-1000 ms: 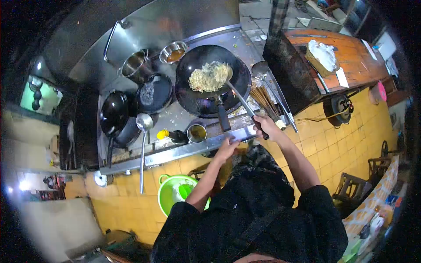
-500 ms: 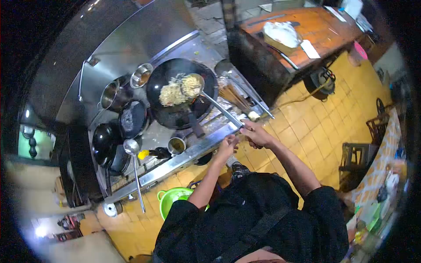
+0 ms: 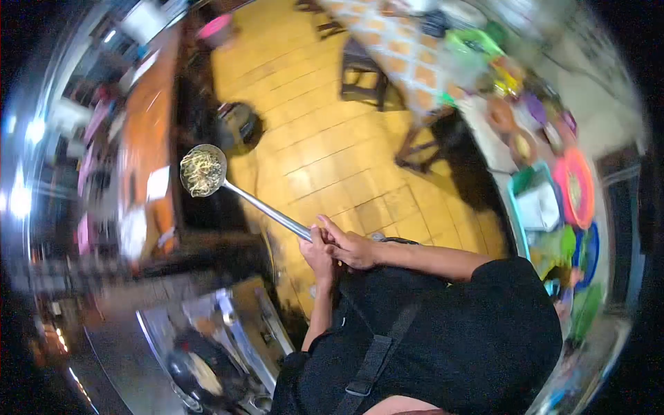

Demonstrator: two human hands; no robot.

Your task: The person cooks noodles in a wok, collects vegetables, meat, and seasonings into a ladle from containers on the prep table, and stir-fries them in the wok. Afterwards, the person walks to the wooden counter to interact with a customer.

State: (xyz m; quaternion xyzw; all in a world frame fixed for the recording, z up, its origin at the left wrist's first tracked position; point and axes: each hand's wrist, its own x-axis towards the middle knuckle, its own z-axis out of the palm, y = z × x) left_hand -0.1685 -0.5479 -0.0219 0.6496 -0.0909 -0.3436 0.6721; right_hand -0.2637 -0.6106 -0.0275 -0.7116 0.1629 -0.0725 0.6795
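Note:
A long-handled metal ladle (image 3: 266, 207) reaches up and left from my hands, its round bowl full of noodles (image 3: 201, 171). My left hand (image 3: 319, 254) is wrapped round the handle. Just to its right, my right hand (image 3: 354, 247) is also closed round the handle's lower end, the two hands touching. At the lower left sits the black wok (image 3: 181, 370), with noodles in it, blurred on the metal stove (image 3: 149, 353).
An orange wooden table (image 3: 149, 117) stands at the left, with a dark round burner or pot (image 3: 238, 126) on the yellow tiled floor (image 3: 311, 149). Dark stools (image 3: 361, 69) stand by a patterned table (image 3: 394, 41). A counter at the right holds a turquoise basin (image 3: 515, 207) and a pink basin (image 3: 586, 187).
The view has swung right, away from the stove. The ladle has left the wok with noodles in its bowl. My left hand, empty before, has joined my right hand on the handle.

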